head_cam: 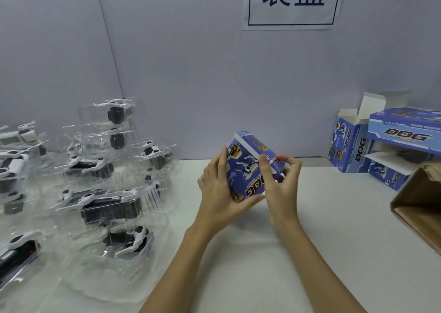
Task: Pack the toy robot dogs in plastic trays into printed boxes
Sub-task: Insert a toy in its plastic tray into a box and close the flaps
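Both hands, left (218,188) and right (280,184), grasp one box (248,169) between their fingers (265,162), above the surface (310,241). Left of the fingers, many trayed dogs (107,207) remain unpacked; right, open boxes (372,145) wait.

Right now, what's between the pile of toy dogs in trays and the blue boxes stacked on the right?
In the head view, both hands, left hand and right hand, holding one printed box above the white table.
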